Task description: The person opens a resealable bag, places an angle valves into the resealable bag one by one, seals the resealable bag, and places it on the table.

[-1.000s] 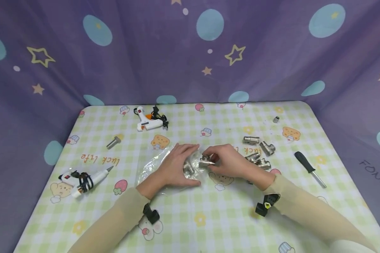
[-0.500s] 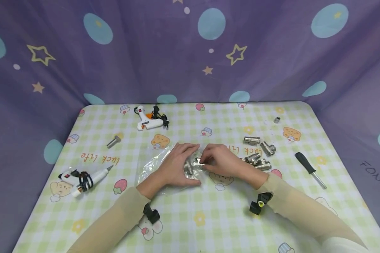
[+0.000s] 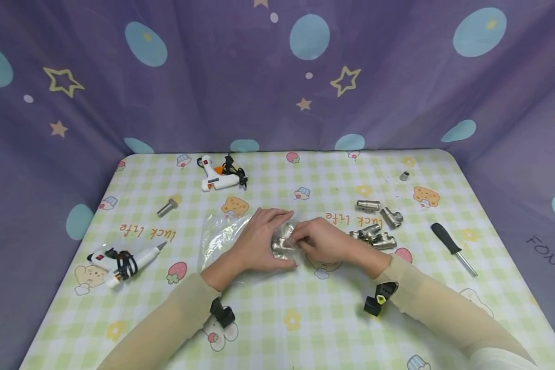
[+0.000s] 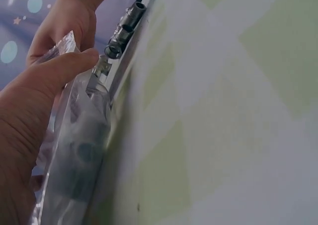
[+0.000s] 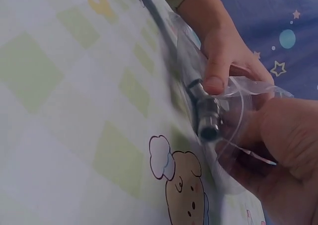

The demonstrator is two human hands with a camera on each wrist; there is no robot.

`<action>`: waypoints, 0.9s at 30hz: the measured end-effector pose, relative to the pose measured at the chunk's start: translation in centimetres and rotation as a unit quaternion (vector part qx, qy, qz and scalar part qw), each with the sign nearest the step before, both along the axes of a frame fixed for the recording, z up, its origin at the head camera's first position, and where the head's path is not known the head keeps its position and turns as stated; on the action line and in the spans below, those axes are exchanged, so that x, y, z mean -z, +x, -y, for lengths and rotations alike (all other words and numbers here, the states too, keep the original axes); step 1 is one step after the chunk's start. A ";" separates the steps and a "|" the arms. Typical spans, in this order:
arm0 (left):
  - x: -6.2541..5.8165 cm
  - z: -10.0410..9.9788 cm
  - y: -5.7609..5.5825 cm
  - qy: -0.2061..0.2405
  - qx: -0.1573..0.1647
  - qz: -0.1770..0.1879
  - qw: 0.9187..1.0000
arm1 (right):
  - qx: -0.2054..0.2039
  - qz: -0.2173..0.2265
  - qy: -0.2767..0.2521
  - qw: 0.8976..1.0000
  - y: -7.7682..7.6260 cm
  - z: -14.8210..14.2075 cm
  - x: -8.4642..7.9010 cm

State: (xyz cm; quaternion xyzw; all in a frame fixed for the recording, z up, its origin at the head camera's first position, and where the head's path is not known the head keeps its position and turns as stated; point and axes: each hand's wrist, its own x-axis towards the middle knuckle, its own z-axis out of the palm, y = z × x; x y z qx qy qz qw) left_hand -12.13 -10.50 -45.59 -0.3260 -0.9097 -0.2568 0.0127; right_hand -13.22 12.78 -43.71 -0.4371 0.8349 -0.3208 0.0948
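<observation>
A clear zip plastic bag (image 3: 218, 237) lies in the middle of the table with metal pipe fittings (image 3: 281, 248) inside near its mouth. My left hand (image 3: 258, 242) grips the bag by its opening, thumb (image 4: 74, 61) along the near edge and fingers on the far side. At the mouth, my right hand (image 3: 326, 240) has curled fingers (image 5: 246, 125), partly behind the clear film. One shiny fitting (image 5: 207, 116) shows through the plastic beside those fingers. I cannot tell whether the right fingers pinch anything.
Several loose fittings (image 3: 384, 241) lie right of the right hand, with a small metal piece (image 3: 404, 176) behind. A black-handled screwdriver (image 3: 444, 238) is at far right. Two white glue guns (image 3: 224, 181) (image 3: 143, 258) and a bolt (image 3: 167, 207) lie leftward. A purple curtain (image 3: 240, 77) hangs behind.
My right hand has moved left to the bag's mouth, and the fitting it held has gone into the bag. The left hand has stayed nearly still on the bag.
</observation>
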 end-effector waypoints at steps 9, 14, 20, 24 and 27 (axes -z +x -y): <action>-0.4 -0.3 0.1 0.010 -0.001 -0.005 1.000 | -0.092 0.044 0.012 0.995 -0.1 0.3 0.4; -0.6 -0.4 0.1 0.016 0.005 -0.009 1.000 | -0.126 0.057 0.047 0.989 0.0 0.5 0.3; -0.8 -0.4 0.2 0.015 0.001 -0.015 1.000 | -0.097 0.067 0.037 0.992 -0.2 -0.1 0.2; -0.8 -0.3 0.2 0.019 -0.004 -0.021 1.000 | -0.064 0.076 0.008 0.995 -1.0 -1.7 -0.6; -0.9 -0.4 0.3 0.016 -0.006 -0.026 1.000 | -0.029 0.059 0.001 0.998 -1.6 -3.6 -1.7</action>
